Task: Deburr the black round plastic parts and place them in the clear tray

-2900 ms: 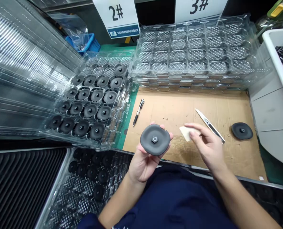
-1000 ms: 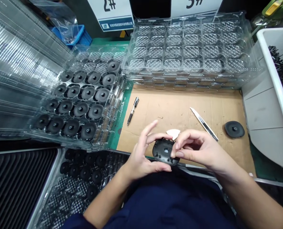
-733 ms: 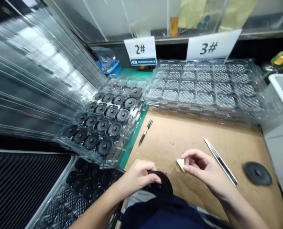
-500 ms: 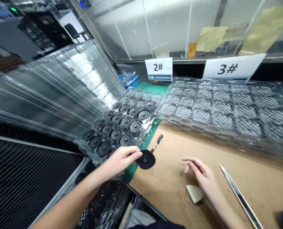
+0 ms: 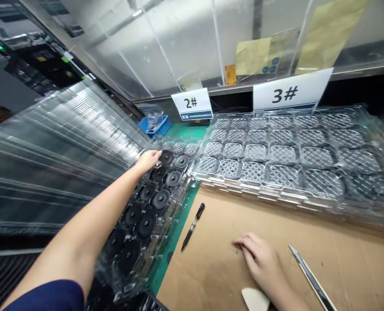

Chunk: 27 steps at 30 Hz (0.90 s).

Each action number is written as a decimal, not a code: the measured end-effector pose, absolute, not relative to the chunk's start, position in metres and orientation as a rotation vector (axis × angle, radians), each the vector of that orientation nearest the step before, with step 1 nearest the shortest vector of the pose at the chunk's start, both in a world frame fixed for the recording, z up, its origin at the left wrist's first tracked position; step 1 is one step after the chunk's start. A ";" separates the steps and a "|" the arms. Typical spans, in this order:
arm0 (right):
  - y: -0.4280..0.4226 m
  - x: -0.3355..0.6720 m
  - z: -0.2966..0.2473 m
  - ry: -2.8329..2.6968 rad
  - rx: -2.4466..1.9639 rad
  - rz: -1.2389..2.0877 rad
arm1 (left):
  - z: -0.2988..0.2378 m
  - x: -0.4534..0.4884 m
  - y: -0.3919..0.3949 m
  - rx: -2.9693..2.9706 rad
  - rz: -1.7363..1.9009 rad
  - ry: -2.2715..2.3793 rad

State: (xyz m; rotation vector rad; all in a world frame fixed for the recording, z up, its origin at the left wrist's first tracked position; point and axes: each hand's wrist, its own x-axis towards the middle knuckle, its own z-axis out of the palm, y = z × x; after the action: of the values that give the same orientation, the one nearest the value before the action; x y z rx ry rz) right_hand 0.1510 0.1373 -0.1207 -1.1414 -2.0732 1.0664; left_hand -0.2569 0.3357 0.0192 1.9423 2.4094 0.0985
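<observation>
Left hand (image 5: 149,160) at tray's (image 5: 166,203) far edge — seemingly touching disc (image 5: 166,157).

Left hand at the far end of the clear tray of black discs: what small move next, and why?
Probably let go and draw back: the left hand rests on a round black disc already sitting in the clear plastic tray, apparently seated.
</observation>
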 end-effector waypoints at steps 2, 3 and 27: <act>0.138 0.151 -0.117 -2.051 -1.143 1.086 | 0.008 -0.253 0.339 1.973 0.052 2.431; 0.138 0.151 -0.116 -2.031 -1.146 1.087 | 0.004 -0.250 0.336 2.011 0.050 2.445; -0.004 -0.021 0.020 -2.088 -0.293 1.011 | -0.041 -0.082 0.164 3.068 0.232 1.390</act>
State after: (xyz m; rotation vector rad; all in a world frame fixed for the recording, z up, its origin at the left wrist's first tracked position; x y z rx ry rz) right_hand -0.0208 -0.0043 0.0197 -0.2926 -2.0878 1.0105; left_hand -0.0818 0.1642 -0.0414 3.0682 1.3899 0.2324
